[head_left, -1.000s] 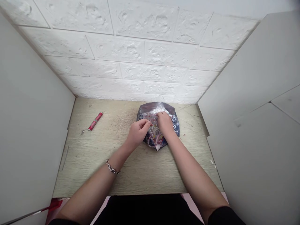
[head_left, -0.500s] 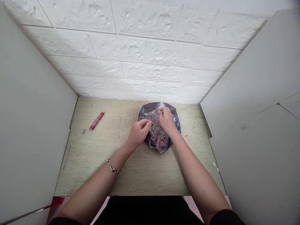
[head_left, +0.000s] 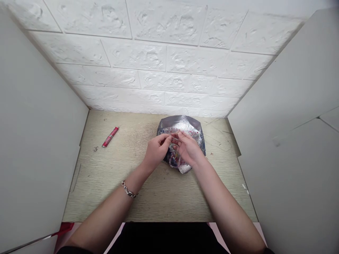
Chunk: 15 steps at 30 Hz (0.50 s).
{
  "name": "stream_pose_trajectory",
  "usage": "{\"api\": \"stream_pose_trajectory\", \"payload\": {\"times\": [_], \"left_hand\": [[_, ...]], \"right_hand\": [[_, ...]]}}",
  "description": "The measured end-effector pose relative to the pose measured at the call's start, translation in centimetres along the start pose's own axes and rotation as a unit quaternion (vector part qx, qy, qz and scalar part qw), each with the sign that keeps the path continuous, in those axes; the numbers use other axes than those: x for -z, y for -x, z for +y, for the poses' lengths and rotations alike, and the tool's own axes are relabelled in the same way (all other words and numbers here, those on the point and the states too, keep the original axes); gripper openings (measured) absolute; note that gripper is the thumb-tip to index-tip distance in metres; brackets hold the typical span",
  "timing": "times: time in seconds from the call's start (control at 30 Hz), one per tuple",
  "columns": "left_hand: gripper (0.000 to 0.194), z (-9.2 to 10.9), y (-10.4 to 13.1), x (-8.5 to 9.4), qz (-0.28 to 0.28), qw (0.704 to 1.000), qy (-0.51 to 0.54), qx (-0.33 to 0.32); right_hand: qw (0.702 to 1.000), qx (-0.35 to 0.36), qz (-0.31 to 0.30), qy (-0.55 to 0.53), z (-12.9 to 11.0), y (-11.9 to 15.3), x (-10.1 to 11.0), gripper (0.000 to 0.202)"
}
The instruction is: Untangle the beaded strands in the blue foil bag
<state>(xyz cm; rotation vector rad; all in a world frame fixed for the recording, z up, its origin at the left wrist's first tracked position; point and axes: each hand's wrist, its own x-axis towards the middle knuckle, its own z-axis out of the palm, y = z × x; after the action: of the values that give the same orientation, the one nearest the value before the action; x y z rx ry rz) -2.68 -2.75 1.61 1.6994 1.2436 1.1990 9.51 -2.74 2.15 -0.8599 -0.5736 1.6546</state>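
Observation:
An opened bag (head_left: 182, 122) with a shiny silver lining lies on the table, filled with small colourful beads (head_left: 172, 155), some in strings. Above its left side, my left hand (head_left: 157, 150) is closed, thumb and forefinger pinched at the tips. My right hand (head_left: 189, 150) faces it over the beads, its thumb and forefinger drawn close to the left fingertips and the other fingers loosely curled. A thin pale line shows between the fingertips, too fine to name. Both hands hide part of the beads.
On the left of the wooden table (head_left: 164, 197) lie a red tube-shaped item (head_left: 110, 137) and a small silvery piece (head_left: 95, 149). Thin strands (head_left: 225, 144) lie to the right. A white brick-pattern wall (head_left: 150, 76) and grey side panels (head_left: 286, 141) enclose the table.
My right hand has come down and left from above the bag's middle, turning its palm toward my left hand. My left hand stays nearly in place.

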Motion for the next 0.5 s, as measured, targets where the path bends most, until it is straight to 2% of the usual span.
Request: {"api": "stream_pose_trajectory", "payload": {"times": [0.17,0.5], "left_hand": [[0.025,0.06,0.07,-0.03,-0.009,1.0,0.018,0.007],[0.024,0.62,0.27,0.15,0.021,1.0,0.01,0.008]], "right_hand": [[0.999,-0.036,-0.005,-0.037,0.27,0.23,-0.47,0.006],[0.994,-0.04,-0.029,-0.093,0.82,0.26,-0.61,0.003]]}}
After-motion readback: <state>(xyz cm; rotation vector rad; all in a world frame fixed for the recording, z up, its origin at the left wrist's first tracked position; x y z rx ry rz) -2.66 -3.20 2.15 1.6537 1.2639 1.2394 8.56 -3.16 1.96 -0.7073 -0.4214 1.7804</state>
